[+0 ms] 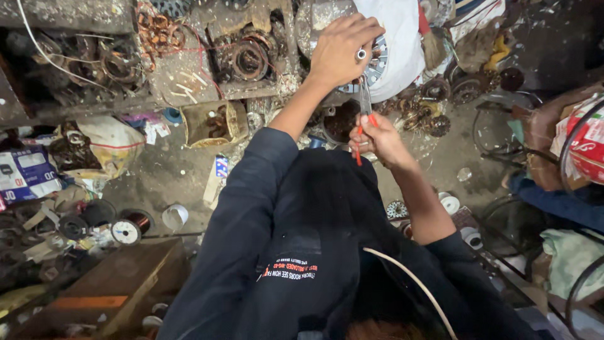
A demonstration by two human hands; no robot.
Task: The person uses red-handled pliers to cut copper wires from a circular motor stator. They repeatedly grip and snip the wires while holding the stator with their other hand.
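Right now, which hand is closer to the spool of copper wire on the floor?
Left. The left hand rests up on the white fan motor; the right hand grips red pliers, farther from the spool.

Red-handled pliers; white motor housing; dark navy shirt with white and red print; copper-brown wire coils; white tape roll; blue-and-white box; red-and-white bag.
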